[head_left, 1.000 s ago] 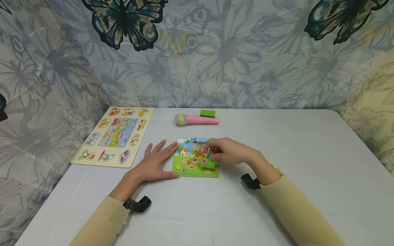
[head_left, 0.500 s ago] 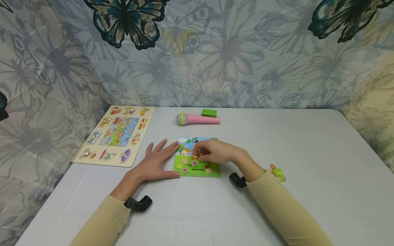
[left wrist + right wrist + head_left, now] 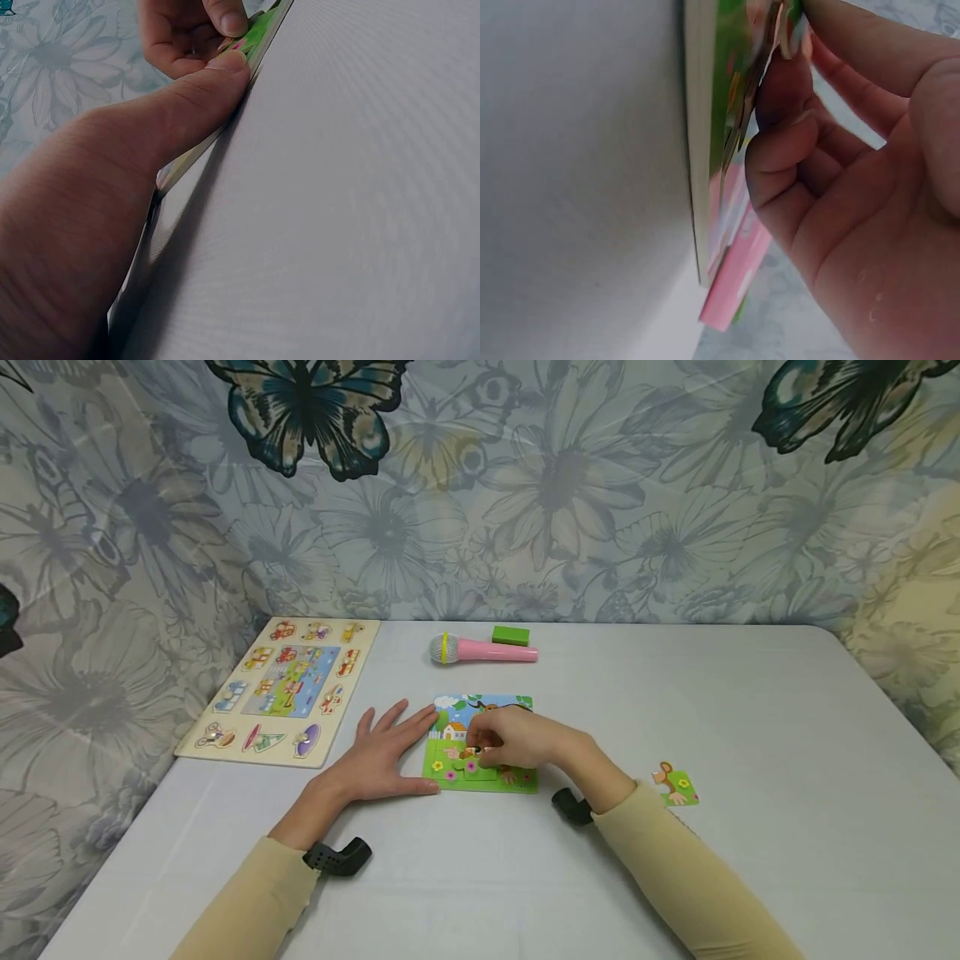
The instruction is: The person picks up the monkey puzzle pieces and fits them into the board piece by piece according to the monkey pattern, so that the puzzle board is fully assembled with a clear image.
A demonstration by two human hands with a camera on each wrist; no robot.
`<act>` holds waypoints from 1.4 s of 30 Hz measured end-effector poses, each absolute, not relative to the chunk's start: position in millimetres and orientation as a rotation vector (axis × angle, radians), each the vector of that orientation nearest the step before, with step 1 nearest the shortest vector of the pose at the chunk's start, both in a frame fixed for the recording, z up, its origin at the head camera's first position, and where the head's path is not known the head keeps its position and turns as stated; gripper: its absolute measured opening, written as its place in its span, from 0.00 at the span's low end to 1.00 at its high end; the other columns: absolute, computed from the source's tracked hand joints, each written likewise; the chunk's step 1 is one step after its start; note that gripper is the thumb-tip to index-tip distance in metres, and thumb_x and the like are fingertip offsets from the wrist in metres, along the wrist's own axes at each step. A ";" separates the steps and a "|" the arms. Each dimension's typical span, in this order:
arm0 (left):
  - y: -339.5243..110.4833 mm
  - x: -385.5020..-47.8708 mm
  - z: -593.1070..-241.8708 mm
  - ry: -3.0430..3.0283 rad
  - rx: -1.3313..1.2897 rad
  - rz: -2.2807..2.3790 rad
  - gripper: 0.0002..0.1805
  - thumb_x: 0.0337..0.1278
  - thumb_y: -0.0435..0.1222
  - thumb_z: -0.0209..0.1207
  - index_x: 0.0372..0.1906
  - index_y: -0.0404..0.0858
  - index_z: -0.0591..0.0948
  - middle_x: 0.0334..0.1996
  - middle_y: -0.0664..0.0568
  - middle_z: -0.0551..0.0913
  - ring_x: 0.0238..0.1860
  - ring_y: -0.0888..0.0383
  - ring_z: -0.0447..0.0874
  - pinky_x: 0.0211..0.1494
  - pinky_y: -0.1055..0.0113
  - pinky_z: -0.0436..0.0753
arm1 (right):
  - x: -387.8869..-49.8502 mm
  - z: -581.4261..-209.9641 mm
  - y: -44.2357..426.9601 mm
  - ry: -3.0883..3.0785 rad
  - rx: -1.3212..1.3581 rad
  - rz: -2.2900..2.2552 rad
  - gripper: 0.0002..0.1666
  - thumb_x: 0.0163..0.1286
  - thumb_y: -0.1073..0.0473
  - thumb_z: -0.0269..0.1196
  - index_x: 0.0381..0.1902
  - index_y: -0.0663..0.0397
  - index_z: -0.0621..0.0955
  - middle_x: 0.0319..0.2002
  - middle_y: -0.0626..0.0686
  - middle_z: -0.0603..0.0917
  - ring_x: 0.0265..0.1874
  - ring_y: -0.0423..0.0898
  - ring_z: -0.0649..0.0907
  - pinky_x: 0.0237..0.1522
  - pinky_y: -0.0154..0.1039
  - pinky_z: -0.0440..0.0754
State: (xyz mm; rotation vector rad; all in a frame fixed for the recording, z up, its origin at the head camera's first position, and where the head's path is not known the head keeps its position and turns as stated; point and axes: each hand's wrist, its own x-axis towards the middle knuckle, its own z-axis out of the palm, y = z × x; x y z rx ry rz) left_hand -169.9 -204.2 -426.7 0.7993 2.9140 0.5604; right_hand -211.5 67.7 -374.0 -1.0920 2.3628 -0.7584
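A small jigsaw puzzle board [image 3: 442, 783] with a green meadow and a house lies in the middle of the table. My left hand [image 3: 373, 762] rests along its left side with fingers spread and straight; in the left wrist view the thumb [image 3: 202, 94] lies at the board's edge. My right hand [image 3: 521, 737] is over the board, thumb and fingers pinching a green puzzle piece [image 3: 480, 772] at the lower middle. The right wrist view shows the curled fingers [image 3: 784, 161] close to the board's surface. The hand hides part of the picture, and how well the piece sits cannot be told.
Another puzzle piece [image 3: 681, 785] lies on the white table right of the board, near my right sleeve. Behind the board are a pink toy microphone [image 3: 491, 651] and a green block [image 3: 511, 636]. At the left lies a larger wooden peg puzzle [image 3: 247, 718].
My right hand has moved left over the board with the green puzzle piece and lowered it, from tilted to nearly flat. The loose piece at right has come into view. The left hand stays put.
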 end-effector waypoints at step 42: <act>-204.8 -169.2 -426.4 2.917 0.816 0.562 0.58 0.49 0.70 0.63 0.81 0.47 0.58 0.80 0.59 0.54 0.80 0.44 0.41 0.71 0.32 0.35 | -202.9 -366.0 68.4 2.311 -1.120 -0.809 0.07 0.67 0.62 0.71 0.43 0.49 0.86 0.30 0.45 0.81 0.29 0.41 0.80 0.35 0.36 0.78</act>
